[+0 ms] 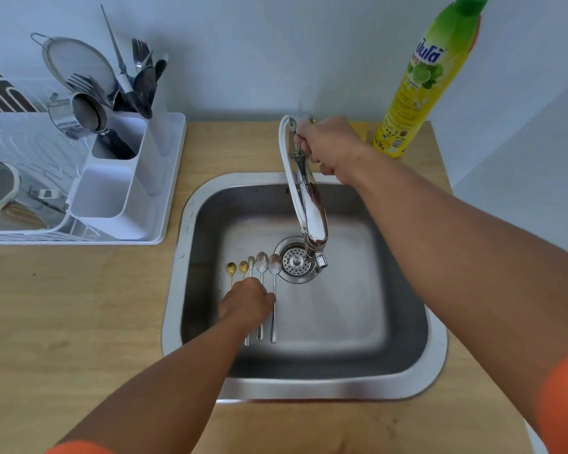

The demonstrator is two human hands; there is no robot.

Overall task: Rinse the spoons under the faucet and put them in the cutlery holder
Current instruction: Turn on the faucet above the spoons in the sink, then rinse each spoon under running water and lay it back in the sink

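Several spoons lie side by side on the floor of the steel sink [404,381]: two small gold ones [231,268] at the left and three silver ones [274,267] beside the drain. My left hand [246,301] rests over their handles, fingers curled down onto them. My right hand [328,144] grips the handle of the chrome faucet [315,217], whose spout hangs over the drain [294,262]. No water is visible. The white cutlery holder [112,194] stands at the left in the dish rack, with forks, spoons and a knife in its far compartment.
A white dish rack [171,178] at the left holds a strainer, a metal cup and a lid. A yellow-green dish soap bottle [417,83] stands behind the sink at the right. Wooden countertop [63,306] surrounds the sink.
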